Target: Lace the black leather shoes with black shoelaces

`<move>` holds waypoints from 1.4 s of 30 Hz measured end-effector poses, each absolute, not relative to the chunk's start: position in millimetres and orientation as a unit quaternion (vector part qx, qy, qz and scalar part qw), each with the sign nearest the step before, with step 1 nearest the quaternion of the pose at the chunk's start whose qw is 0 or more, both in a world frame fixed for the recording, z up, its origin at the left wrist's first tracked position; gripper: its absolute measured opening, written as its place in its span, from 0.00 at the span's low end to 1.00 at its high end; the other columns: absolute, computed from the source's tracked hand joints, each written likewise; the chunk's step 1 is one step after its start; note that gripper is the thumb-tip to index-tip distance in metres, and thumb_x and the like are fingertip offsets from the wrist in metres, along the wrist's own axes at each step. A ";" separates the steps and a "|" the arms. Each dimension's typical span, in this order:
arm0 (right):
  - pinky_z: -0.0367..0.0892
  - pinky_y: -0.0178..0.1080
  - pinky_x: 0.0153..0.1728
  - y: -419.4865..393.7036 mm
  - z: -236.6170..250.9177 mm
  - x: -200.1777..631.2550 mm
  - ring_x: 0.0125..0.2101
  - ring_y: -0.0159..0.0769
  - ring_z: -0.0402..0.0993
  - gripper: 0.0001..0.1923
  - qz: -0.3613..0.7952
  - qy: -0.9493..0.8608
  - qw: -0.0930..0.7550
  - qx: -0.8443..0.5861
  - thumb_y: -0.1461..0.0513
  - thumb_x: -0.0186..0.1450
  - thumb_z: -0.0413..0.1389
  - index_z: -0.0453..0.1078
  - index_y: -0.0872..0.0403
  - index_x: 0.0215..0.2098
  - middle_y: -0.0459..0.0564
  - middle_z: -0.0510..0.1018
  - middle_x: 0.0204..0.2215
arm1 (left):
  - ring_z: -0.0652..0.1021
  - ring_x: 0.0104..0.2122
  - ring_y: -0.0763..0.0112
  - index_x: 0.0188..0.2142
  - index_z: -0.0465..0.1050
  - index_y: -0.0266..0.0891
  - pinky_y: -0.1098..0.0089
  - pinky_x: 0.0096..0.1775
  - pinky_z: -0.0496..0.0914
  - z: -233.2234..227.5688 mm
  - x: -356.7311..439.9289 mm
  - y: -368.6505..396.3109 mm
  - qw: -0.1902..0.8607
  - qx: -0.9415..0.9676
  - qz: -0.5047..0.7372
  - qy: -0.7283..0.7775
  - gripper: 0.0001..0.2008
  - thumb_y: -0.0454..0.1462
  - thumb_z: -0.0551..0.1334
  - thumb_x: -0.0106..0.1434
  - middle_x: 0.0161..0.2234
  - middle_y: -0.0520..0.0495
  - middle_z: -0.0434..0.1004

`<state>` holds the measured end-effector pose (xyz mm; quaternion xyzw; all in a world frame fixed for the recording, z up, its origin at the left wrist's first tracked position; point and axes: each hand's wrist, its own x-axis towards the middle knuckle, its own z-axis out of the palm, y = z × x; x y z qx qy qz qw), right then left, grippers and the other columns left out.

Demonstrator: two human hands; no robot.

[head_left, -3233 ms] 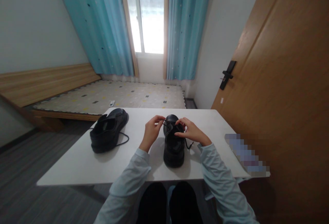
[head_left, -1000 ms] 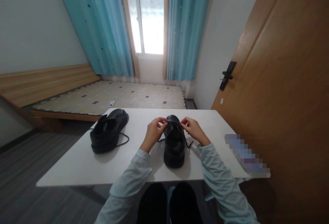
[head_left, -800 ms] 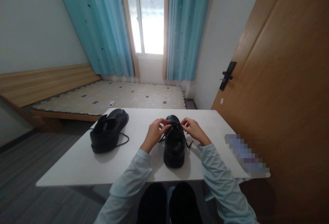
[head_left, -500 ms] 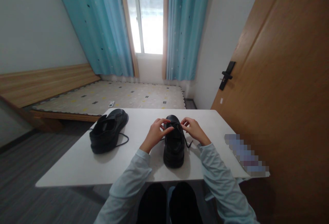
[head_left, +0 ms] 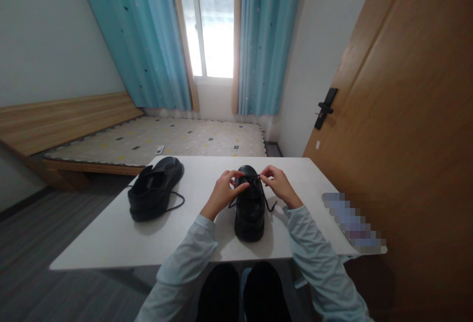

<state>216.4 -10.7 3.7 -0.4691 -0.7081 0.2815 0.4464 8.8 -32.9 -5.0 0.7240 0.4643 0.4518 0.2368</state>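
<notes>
A black lace-up shoe (head_left: 250,213) stands on the white table (head_left: 111,235) right in front of me, toe pointing away. My left hand (head_left: 221,194) pinches its black lace on the shoe's left side. On the right side my right hand (head_left: 280,185) pinches the other part of the lace, which stretches between both hands over the shoe's top. One loose lace end (head_left: 271,207) trails onto the table at the shoe's right. A second black shoe (head_left: 155,189) lies further left, its lace loose on the table.
A wooden door (head_left: 402,129) with a black handle (head_left: 322,107) stands close on the right. Behind the table is a low bed (head_left: 155,139), a window (head_left: 209,21) and blue curtains (head_left: 148,36). A blurred patch (head_left: 353,223) sits at the table's right edge.
Both hands stayed at the shoe's top; they shifted slightly along the lace, drawing it across between them. The shoes have not moved.
</notes>
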 end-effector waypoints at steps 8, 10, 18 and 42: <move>0.64 0.36 0.30 -11.6 4.2 214.9 0.27 0.31 0.68 0.08 0.381 -0.669 0.467 -0.435 0.60 0.53 0.56 0.64 0.55 0.30 0.44 0.71 0.24 | 0.75 0.29 0.71 0.41 0.73 0.39 0.67 0.34 0.73 -8.2 8.9 -32.5 0.234 0.723 0.451 0.467 0.17 0.46 0.65 0.55 0.39 0.45 0.72; 0.64 0.37 0.32 -15.4 7.0 214.3 0.27 0.31 0.69 0.12 0.419 -0.653 0.467 -0.424 0.61 0.51 0.58 0.64 0.54 0.32 0.42 0.71 0.24 | 0.75 0.29 0.71 0.41 0.73 0.39 0.66 0.35 0.73 -9.6 8.8 -32.1 0.235 0.724 0.453 0.465 0.18 0.46 0.65 0.55 0.39 0.45 0.72; 0.65 0.38 0.37 -22.5 12.7 213.2 0.31 0.32 0.71 0.15 0.465 -0.623 0.497 -0.386 0.65 0.49 0.59 0.64 0.53 0.35 0.43 0.73 0.26 | 0.75 0.30 0.71 0.41 0.72 0.39 0.65 0.36 0.73 -10.9 8.5 -31.8 0.245 0.725 0.449 0.462 0.18 0.47 0.64 0.56 0.40 0.44 0.72; 0.69 0.34 0.26 -20.1 15.5 205.5 0.30 0.32 0.68 0.06 0.369 -0.627 0.583 -0.361 0.62 0.54 0.58 0.67 0.54 0.30 0.45 0.70 0.29 | 0.74 0.30 0.72 0.42 0.71 0.38 0.66 0.36 0.71 -4.2 8.7 -34.7 0.247 0.726 0.431 0.476 0.19 0.46 0.64 0.55 0.39 0.46 0.69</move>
